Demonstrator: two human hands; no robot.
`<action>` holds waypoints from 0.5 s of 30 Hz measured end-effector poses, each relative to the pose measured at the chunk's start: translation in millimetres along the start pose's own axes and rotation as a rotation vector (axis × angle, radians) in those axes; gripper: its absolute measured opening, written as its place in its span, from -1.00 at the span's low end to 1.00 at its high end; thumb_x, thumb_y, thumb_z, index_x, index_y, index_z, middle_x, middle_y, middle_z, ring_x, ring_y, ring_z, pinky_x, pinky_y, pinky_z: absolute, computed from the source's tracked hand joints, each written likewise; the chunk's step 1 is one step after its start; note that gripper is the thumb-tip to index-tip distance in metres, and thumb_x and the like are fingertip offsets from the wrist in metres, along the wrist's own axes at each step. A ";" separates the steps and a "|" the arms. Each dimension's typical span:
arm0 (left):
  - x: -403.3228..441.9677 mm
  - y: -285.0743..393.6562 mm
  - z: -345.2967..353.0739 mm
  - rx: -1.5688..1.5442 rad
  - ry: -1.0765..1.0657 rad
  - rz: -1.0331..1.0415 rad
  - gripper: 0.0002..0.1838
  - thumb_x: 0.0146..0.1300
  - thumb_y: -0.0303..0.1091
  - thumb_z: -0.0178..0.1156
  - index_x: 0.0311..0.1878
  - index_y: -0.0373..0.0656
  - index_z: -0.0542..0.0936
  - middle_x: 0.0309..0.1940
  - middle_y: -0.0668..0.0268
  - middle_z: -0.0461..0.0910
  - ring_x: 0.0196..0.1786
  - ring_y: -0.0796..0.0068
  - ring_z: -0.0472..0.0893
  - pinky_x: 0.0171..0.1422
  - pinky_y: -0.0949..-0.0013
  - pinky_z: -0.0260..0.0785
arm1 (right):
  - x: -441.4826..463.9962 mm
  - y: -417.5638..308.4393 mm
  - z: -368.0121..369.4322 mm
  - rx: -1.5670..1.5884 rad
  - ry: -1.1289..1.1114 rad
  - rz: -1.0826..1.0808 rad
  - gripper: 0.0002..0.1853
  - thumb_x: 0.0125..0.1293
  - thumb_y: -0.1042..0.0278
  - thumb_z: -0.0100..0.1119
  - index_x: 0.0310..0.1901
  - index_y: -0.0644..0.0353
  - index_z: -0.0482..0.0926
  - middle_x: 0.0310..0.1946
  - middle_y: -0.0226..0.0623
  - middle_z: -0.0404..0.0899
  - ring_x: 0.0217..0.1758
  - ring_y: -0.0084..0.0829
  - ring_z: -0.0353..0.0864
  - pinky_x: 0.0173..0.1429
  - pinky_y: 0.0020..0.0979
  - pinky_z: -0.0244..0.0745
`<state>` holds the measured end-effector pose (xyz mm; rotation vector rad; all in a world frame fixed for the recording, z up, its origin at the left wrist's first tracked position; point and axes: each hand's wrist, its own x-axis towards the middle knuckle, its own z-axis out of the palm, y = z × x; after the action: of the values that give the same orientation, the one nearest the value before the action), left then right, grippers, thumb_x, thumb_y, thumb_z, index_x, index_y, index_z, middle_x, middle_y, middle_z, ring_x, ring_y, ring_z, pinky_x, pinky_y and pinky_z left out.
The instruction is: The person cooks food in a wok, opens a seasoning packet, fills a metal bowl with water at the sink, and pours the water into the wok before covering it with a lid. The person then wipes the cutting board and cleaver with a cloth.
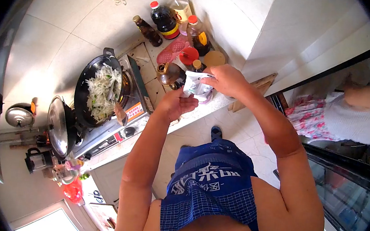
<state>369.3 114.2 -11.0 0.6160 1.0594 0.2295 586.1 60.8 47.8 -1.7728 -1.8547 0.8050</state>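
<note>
White packet sits between the two hands, above the near edge of the counter. It looks light, thin-skinned and floppy (plastic, I would guess), so it should crumple readily and may slip if damp; a pinch on a top corner with support below seems the surest hold. The right hand pinches its upper edge, while the left hand is half-open and palm-up at its lower side; whether the left thumb grips it, I cannot tell. Just beyond stand a small capped bottle and a red-lidded jar, with a metal kettle close on the left, so space is tight there. Freer room lies toward the body, over the floor.
</note>
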 end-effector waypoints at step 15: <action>-8.6 -5.9 11.4 -0.350 -0.098 0.068 -0.57 0.39 -0.14 -0.08 0.12 -0.31 0.37 -0.09 -0.03 0.51 -0.03 0.05 0.57 0.12 0.13 0.48 | 0.4 -8.8 8.5 -0.099 -0.014 -0.034 -0.64 0.20 0.05 0.15 -0.16 0.20 0.52 -0.39 -0.06 0.60 -0.29 -0.07 0.60 -0.24 -0.16 0.45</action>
<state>374.4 101.3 -4.1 0.3438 0.8775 0.4295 573.8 60.3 47.6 -1.7936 -1.9592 0.7264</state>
